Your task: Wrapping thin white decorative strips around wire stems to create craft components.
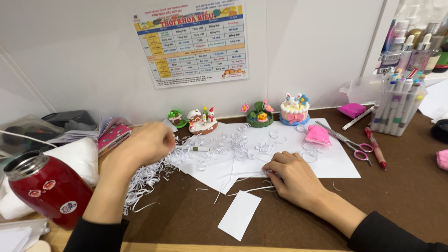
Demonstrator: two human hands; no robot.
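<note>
My left hand [142, 147] is curled shut just left of a thin white stick tool [198, 149], over a heap of white paper strips [144, 179]; what it grips is hidden. My right hand [291, 177] rests palm down on the white sheets [336, 163], fingertips pinching a thin white strip at the sheet's front edge. Curled paper coils [240, 142] lie scattered over the sheets between my hands. A small blank white card [239, 214] lies on the brown desk in front.
Clay figurines [201, 121] and a bunny cake model [294, 109] line the wall. Scissors [347, 142], a red pen [375, 149] and pink clay [317, 134] lie right, by a marker holder [396, 109]. A red flask [44, 189] stands at left.
</note>
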